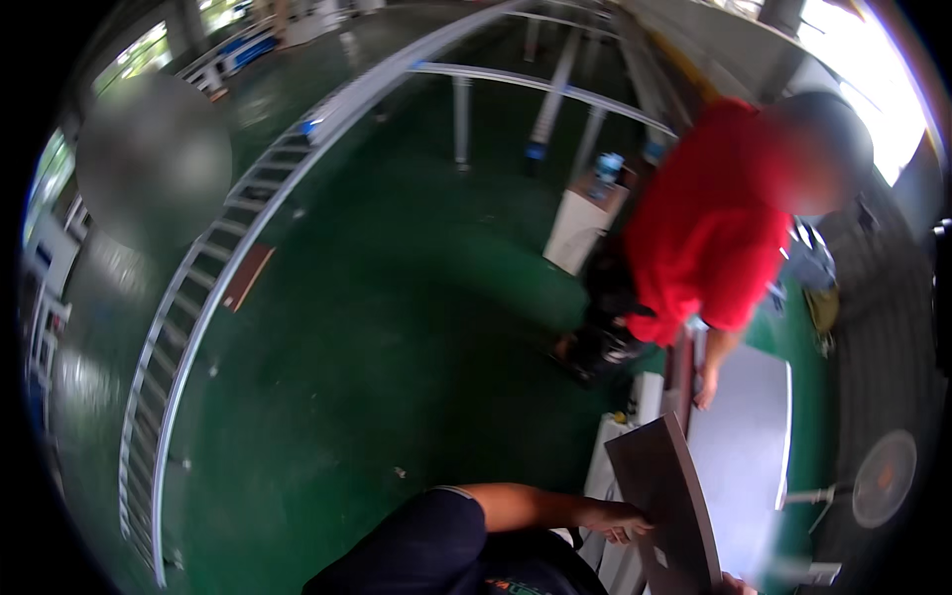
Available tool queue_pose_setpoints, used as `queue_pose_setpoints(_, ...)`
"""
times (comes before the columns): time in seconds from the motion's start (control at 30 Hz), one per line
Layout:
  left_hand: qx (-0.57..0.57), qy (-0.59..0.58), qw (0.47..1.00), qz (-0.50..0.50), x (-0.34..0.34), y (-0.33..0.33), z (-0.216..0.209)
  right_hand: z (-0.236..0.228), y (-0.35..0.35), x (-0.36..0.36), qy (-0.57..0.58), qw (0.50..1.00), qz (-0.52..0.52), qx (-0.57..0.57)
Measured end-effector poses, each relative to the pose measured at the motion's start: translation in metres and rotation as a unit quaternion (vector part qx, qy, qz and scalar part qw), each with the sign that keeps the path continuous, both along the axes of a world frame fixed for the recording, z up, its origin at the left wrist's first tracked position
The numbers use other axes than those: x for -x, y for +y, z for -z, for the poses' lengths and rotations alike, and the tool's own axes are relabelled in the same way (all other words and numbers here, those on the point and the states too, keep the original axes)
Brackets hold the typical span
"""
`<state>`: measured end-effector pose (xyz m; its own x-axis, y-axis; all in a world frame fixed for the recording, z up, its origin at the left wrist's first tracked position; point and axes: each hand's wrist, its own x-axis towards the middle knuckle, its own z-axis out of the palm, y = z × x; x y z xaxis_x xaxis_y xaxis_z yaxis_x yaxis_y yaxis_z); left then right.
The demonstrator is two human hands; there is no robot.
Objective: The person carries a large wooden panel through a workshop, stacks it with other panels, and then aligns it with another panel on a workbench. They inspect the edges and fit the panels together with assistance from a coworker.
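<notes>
A flat brown panel with a thick pale edge stands tilted in front of me at the lower right. My left hand is closed at its left side, the fingers curled against it. At the bottom of the picture, only a small part of my right hand shows, gripping the panel's right edge; the rest is cut off. Beyond the panel lies a wide light-grey board on a work surface. A co-worker in a red shirt leans over it, one hand at its left edge.
White machine parts stand just left of the panel. A white box with a bottle on top sits behind the co-worker. A long roller conveyor curves along the left over the green floor. A round fan stands at far right.
</notes>
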<state>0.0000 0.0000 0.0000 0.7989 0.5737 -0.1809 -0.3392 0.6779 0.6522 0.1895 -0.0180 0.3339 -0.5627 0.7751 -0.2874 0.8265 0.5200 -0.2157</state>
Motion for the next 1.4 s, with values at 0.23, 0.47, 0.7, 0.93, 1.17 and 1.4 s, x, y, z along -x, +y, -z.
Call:
queue_pose_setpoints(0.23,0.024,0.096,0.902,-0.419,0.321,-0.201,0.157,0.061,-0.05,0.286,0.014,0.986,-0.153,0.067)
queue_pose_setpoints(0.47,0.274,0.078,0.658,-0.697,0.515,-0.365,0.116,0.049,-0.079,0.558,0.181,0.903,-0.257,0.293)
queue_pose_setpoints(0.7,0.208,0.207,0.378,-0.878,0.734,-0.488,0.176,0.063,-0.104,0.824,0.277,0.753,-0.473,0.365)
queue_pose_setpoints(0.93,0.081,0.181,0.211,-0.957,0.864,-0.68,-0.07,0.072,-0.221,1.077,0.284,0.619,-0.47,0.561)
queue_pose_setpoints(1.17,0.042,0.17,0.142,-0.974,1.018,-0.744,-0.052,0.139,-0.298,1.303,0.245,0.553,-0.445,0.661)
queue_pose_setpoints(1.4,0.211,0.185,0.123,-0.952,1.246,-0.739,-0.045,0.174,-0.253,1.44,0.266,0.642,-0.299,0.654)
